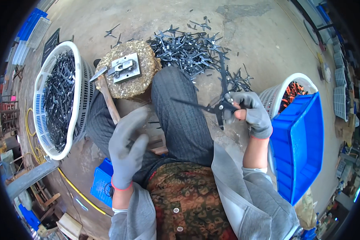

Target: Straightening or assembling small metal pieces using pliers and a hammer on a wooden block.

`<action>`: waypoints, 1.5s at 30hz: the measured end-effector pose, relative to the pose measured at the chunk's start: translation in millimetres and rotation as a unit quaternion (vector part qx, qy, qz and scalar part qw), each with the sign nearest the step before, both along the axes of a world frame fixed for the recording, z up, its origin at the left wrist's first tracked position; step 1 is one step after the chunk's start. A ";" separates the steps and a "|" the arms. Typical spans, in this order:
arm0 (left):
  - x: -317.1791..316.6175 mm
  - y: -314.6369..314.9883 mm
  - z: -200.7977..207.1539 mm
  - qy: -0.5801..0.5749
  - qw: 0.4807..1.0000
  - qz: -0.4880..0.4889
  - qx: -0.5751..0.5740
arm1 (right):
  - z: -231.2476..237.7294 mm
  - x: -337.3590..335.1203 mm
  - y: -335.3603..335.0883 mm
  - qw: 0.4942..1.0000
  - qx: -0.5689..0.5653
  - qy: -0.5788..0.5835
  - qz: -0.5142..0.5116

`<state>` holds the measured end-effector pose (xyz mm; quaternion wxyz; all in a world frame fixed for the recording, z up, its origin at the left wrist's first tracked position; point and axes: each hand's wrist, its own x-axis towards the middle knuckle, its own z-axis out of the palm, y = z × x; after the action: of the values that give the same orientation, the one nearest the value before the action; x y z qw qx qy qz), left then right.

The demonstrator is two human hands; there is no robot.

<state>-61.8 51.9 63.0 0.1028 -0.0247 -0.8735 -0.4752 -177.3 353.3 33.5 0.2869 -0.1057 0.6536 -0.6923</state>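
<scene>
My right hand (252,114), in a grey glove with bare fingertips, pinches a black spring-clamp-like piece (219,107) with long thin arms and a round pivot. The piece hangs in the air right of my knee, one arm pointing left and another up. Over my other thigh, my gloved left hand (127,148) is raised with its fingers apart and nothing in it. Ahead of it, a hammer (109,100) leans with its head on a round stone-like block (146,52). A metal fixture (136,74) sits on top of that block.
A heap of black clamp pieces (184,52) lies on the floor beyond my knees. At left stands a white basket (77,66) of black parts. At right are a white basket (271,98) with orange-and-black parts and a tilted blue bin (282,148). A yellow hose (74,191) crosses the floor.
</scene>
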 end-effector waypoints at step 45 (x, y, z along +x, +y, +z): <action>64.3 -22.0 -76.5 -0.165 0.911 0.130 0.355 | -77.2 91.1 -171.7 0.991 0.072 -0.063 0.096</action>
<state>2.5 29.9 -13.6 0.0201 0.2057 -0.6471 -0.7338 -86.2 181.6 -43.7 0.3992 -0.1029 0.6691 -0.6183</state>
